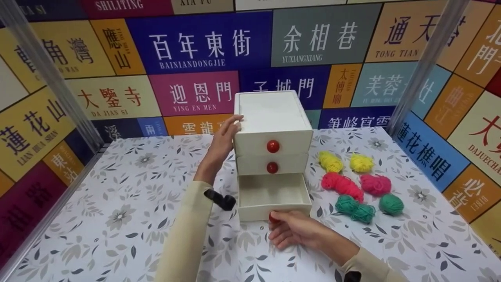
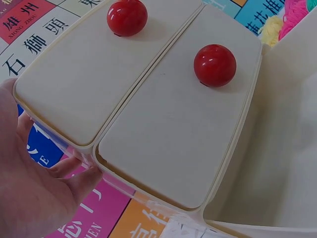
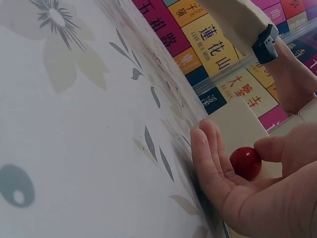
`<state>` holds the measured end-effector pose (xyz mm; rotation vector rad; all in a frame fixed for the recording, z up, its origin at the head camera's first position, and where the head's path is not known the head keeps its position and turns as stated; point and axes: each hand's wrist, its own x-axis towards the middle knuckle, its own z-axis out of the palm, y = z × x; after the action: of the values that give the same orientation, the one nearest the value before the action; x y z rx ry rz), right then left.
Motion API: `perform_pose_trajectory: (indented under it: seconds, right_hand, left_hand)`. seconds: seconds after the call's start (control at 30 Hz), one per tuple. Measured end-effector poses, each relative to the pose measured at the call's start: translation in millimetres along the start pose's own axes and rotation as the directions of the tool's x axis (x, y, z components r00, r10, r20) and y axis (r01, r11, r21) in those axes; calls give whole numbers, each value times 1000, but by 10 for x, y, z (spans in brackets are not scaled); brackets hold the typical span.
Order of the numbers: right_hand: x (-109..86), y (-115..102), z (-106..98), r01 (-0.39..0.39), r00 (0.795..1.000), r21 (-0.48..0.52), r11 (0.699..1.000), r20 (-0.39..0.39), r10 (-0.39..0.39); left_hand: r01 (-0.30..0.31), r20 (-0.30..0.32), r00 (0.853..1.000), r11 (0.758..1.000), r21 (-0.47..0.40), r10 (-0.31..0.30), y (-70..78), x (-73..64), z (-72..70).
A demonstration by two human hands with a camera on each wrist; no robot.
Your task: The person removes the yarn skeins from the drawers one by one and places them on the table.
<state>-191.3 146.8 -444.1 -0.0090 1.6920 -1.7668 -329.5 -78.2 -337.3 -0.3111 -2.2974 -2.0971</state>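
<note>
A small white chest of drawers (image 1: 274,113) with round red knobs stands on the table; its bottom drawer (image 1: 274,213) is pulled out, and the part I can see inside is bare. My left hand (image 1: 224,137) rests against the upper left side of the chest, its fingers along the side wall in the left wrist view. With thumb and fingers my right hand (image 1: 297,231) pinches the red knob (image 3: 246,163) of the bottom drawer. The upper two drawers, with knobs (image 1: 273,146) facing me, are closed.
Right of the chest lie yellow yarn (image 1: 361,163), red-pink yarn (image 1: 342,186), pink yarn (image 1: 375,184) and green yarn (image 1: 391,204), in several small bundles. A flower-patterned cloth (image 1: 117,211) covers the table. Behind stands a wall of coloured signs (image 1: 199,43), with clear posts at the corners.
</note>
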Motion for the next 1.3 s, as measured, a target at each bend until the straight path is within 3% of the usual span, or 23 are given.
perform_pose_trajectory:
  seconds: [0.3, 0.7, 1.07, 1.3]
  right_hand:
    - [19, -6, 9, 28, 1000, 10, 1000, -5, -28]
    - [60, -27, -2, 50, 996, -10, 999, -69, -50]
    - [245, -63, -89, 64, 995, 0, 998, -79, -64]
    - [360, -128, -95, 64, 990, 28, 998, -129, -60]
  left_hand:
    - [-11, 3, 1000, 1000, -23, 11, -3, -8, -2]
    - [-11, -3, 1000, 1000, -14, 11, -1, 4, 0]
    - [11, -5, 1000, 1000, 5, -11, 5, 2, -4]
    - [-4, -9, 1000, 1000, 9, 4, -9, 2, 1]
